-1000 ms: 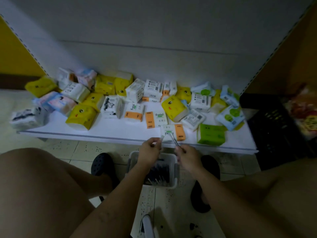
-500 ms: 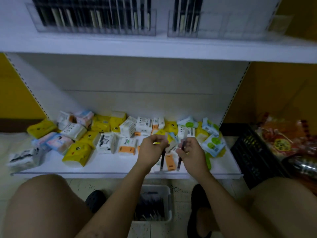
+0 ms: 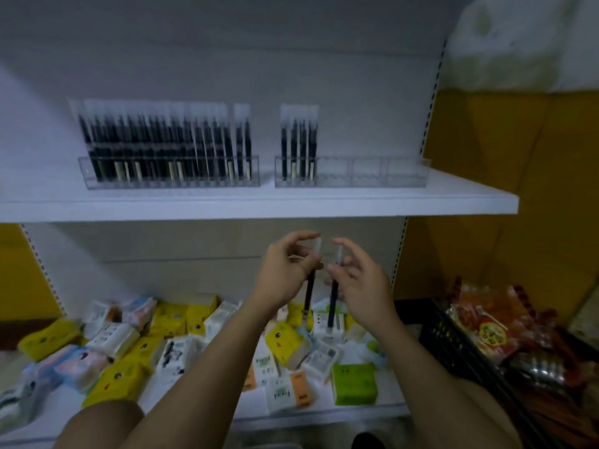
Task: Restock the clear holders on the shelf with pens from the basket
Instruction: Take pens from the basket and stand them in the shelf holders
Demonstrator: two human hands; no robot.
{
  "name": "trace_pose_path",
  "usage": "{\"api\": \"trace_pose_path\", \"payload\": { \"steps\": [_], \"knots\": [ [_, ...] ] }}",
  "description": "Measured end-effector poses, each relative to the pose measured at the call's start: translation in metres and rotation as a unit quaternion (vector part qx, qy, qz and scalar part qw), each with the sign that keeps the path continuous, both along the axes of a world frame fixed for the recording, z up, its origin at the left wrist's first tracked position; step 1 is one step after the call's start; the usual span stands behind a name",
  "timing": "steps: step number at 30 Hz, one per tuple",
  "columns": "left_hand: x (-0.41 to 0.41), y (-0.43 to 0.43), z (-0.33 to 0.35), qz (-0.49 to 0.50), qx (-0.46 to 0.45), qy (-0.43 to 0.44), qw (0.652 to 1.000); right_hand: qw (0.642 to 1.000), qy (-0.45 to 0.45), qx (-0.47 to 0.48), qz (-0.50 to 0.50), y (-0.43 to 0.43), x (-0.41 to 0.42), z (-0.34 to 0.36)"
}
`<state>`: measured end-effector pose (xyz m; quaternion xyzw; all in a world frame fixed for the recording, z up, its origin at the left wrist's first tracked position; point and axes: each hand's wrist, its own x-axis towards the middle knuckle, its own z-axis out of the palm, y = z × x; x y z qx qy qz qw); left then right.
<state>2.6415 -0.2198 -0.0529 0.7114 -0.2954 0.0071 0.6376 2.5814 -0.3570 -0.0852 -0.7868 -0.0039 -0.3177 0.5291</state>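
Two clear holders stand on the upper white shelf [image 3: 291, 205]. The left holder [image 3: 168, 179] is packed with dark pens. The right holder [image 3: 372, 178] has a few pens [image 3: 298, 147] at its left end, and its other slots are bare. Below the shelf edge, my left hand [image 3: 285, 270] pinches one dark pen [image 3: 309, 293] upright, clear cap on top. My right hand [image 3: 359, 286] holds a second dark pen [image 3: 332, 303] the same way, close beside it. The basket is out of view.
The lower shelf [image 3: 194, 396] carries several tissue packs, yellow, white and green. A black crate [image 3: 453, 338] with red snack bags stands at the right. Yellow walls flank the shelving. My knees fill the bottom corners.
Both hands rose from the basket on the floor to just below the upper shelf, each with a pen turned upright. My view tilted up, revealing the holders and losing the basket.
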Motion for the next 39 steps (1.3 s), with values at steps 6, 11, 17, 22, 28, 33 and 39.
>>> {"api": "trace_pose_path", "payload": {
  "steps": [6,11,17,22,28,33,39],
  "knots": [
    [-0.002,-0.004,0.064,0.014,0.002,-0.109,0.994,0.996,-0.085,0.027,-0.008,-0.012,0.002,0.075],
    [0.003,-0.008,0.108,0.01,0.007,-0.139,0.99,0.993,-0.12,-0.002,-0.016,-0.02,0.009,0.123],
    [0.022,-0.023,0.153,0.038,-0.003,-0.169,0.985,0.988,-0.153,-0.017,-0.02,-0.032,0.031,0.167],
    [0.045,-0.034,0.184,0.057,0.01,-0.228,0.972,0.983,-0.177,-0.015,-0.035,-0.047,0.053,0.195],
    [0.082,-0.051,0.215,0.108,0.019,-0.297,0.949,0.979,-0.194,-0.024,-0.055,-0.069,0.09,0.218],
    [0.107,-0.065,0.226,0.139,0.009,-0.338,0.931,0.978,-0.196,-0.039,-0.066,-0.077,0.121,0.232],
    [0.13,-0.079,0.228,0.15,0.036,-0.353,0.923,0.977,-0.201,-0.04,-0.065,-0.082,0.149,0.239]
  ]
}}
